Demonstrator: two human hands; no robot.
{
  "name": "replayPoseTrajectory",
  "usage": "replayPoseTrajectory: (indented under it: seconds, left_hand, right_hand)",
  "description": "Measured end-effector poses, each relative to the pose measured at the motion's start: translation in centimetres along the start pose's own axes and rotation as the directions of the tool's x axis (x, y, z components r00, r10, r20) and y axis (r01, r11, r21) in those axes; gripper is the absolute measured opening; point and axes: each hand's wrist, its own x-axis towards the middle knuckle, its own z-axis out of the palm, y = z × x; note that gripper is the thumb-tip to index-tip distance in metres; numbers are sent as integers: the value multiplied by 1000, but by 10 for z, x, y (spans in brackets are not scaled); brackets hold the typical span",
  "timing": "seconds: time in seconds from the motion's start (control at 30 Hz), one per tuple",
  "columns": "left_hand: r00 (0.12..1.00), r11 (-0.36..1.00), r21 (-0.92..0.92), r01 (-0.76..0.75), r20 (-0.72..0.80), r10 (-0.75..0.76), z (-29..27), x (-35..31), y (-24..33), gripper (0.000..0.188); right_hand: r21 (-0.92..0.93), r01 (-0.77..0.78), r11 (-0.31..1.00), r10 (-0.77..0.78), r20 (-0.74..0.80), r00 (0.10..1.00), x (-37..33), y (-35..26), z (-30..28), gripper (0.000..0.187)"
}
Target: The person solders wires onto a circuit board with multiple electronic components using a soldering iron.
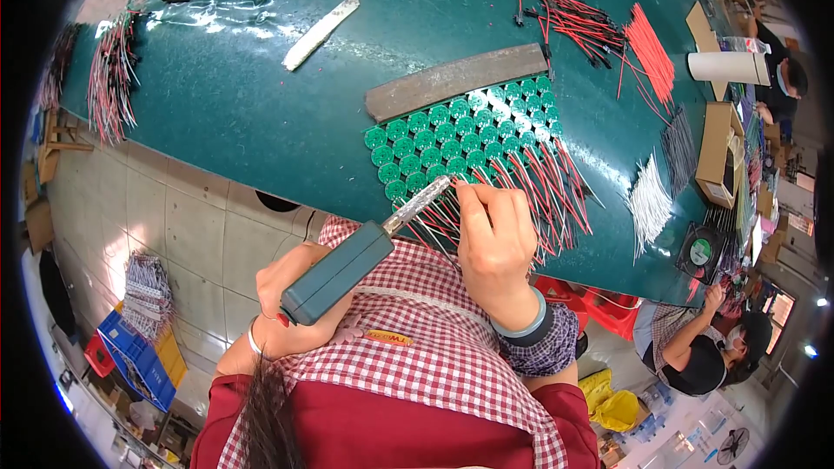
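Observation:
My left hand [295, 287] is closed round the boxy dark green handle of a soldering iron [339, 274]. Its perforated metal barrel reaches up and right to the near rows of a panel of round green circuit boards [447, 135]. Just right of that tip, my right hand [499, 234] pinches a thin wire [457, 180] at the panel; the fingers hide most of it. Red and white wires [552, 195] fan out toward me from the panel's near rows. A long, dark flat bar [456, 82] lies along the panel's far edge.
Red wires [650, 54], white wires [649, 200] and dark wires [678, 149] lie in bunches to the right on the green table [234, 95]. A white strip [321, 32] lies at far left. Beyond are a cardboard box [719, 152], a solder spool [700, 252] and a co-worker [695, 352].

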Motion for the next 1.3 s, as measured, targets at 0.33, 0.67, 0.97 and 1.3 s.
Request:
replayPoseTrajectory:
  seconds: [0.33, 0.67, 0.97, 1.3]
  left_hand:
    - [999, 998, 67, 21, -35, -19, -4, -9, 0, 26]
    - [998, 996, 56, 67, -20, -66, -4, -13, -3, 25]
    - [999, 992, 127, 17, -46, -11, -7, -14, 2, 25]
    - [996, 993, 96, 74, -48, -70, -9, -18, 3, 28]
  right_hand:
    - [-23, 33, 999, -33, 19, 999, -2, 2, 1, 30]
    - [-38, 36, 999, -35, 18, 999, -4, 3, 2, 29]
    - [-51, 38, 998, -39, -23, 999, -3, 2, 5, 27]
    - [38, 39, 999, -38, -40, 998, -2, -13, 5, 25]
